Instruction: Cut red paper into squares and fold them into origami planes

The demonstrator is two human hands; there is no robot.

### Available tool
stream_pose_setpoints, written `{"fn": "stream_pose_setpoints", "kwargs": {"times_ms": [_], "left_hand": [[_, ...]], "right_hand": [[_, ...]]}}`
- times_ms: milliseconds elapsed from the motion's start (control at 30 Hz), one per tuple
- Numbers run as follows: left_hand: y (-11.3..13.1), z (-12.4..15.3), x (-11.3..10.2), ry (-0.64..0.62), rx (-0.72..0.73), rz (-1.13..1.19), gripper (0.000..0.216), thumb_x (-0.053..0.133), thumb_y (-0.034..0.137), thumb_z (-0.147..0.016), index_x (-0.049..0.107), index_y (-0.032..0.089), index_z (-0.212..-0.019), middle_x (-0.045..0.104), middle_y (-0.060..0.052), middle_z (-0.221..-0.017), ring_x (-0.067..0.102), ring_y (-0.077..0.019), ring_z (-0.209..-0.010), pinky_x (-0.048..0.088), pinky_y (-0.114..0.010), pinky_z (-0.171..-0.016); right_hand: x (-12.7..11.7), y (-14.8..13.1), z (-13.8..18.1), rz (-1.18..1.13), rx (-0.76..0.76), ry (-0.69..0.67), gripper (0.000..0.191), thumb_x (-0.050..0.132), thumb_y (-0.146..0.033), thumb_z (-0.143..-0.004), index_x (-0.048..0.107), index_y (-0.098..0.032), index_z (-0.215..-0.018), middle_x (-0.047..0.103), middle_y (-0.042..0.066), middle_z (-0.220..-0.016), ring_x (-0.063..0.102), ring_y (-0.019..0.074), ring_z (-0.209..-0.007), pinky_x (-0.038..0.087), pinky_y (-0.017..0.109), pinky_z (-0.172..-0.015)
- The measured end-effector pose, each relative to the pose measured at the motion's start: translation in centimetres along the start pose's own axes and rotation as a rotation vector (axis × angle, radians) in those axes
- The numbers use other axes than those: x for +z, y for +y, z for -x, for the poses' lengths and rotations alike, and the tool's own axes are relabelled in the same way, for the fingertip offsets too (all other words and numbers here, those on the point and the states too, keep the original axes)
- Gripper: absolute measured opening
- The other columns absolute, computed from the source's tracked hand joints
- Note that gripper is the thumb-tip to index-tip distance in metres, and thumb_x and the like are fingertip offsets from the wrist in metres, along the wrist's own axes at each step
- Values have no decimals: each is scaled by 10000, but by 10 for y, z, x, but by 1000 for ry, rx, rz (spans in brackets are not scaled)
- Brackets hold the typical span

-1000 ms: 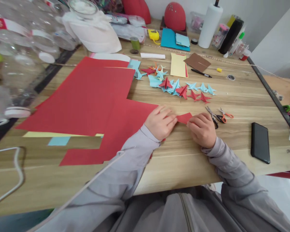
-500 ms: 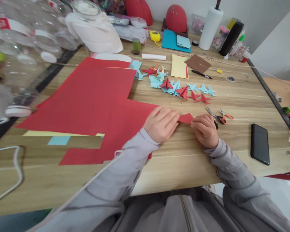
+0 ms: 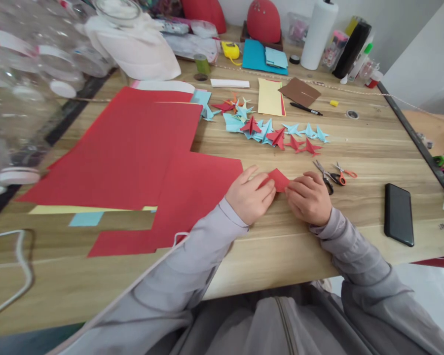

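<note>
Between my two hands lies a small piece of red paper on the wooden table, partly covered by fingers. My left hand has its fingers bent over the paper's left side, closed on that edge. On the right corner, the fingers of my right hand pinch the paper. Large red paper sheets spread out to the left, one reaching close to my left hand. Beyond the hands sit several folded paper planes, among them a red one and a light blue one.
Two pairs of scissors, one black and one orange, lie just past my right hand. A phone rests at the right. Plastic bottles crowd the left edge. A pen and brown paper lie farther back.
My left hand's fingers have lifted and bent over the small red paper, where they lay flatter before. More of the paper shows between the hands. The view has shifted slightly.
</note>
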State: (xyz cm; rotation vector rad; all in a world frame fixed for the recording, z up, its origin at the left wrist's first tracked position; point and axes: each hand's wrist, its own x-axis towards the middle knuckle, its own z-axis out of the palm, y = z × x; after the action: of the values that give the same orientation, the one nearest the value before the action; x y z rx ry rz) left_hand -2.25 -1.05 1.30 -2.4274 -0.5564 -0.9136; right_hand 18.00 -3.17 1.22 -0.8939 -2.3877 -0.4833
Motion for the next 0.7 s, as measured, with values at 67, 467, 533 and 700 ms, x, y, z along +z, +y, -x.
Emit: {"fn": "stream_pose_setpoints", "kwargs": {"times_ms": [67, 467, 533, 700], "left_hand": [[-5, 1, -2, 1, 2, -22, 151, 540, 98, -869, 671, 148, -814, 745, -50, -889, 666, -215, -858, 517, -461, -857], [-12, 15, 3, -94, -148, 148, 209, 468, 122, -908, 663, 189, -875, 746, -47, -961, 677, -213, -922, 494, -521, -934], [-5, 10, 4, -66, -82, 97, 201, 479, 112, -899, 671, 165, -876, 747, -68, -959, 679, -224, -906, 511, -504, -907], [9, 1, 9, 25, -29, 26, 148, 524, 114, -881, 672, 126, -869, 748, -87, -927, 672, -210, -851, 538, -439, -851]], "right_hand": [[-1, 3, 1, 6, 19, -12, 130, 550, -142, -844, 615, -206, -752, 709, 7, -778, 576, 163, -768, 385, 376, -865], [-2, 7, 1, -61, 148, 97, 79, 579, -186, -838, 634, -195, -895, 730, 56, -921, 627, 205, -866, 426, 384, -864], [1, 1, -2, -56, 93, 77, 95, 570, -148, -851, 639, -199, -893, 737, 37, -918, 629, 193, -872, 413, 379, -891], [6, -3, -1, -59, 34, 53, 135, 557, -102, -857, 649, -201, -850, 747, 7, -867, 613, 156, -814, 399, 357, -903]]}}
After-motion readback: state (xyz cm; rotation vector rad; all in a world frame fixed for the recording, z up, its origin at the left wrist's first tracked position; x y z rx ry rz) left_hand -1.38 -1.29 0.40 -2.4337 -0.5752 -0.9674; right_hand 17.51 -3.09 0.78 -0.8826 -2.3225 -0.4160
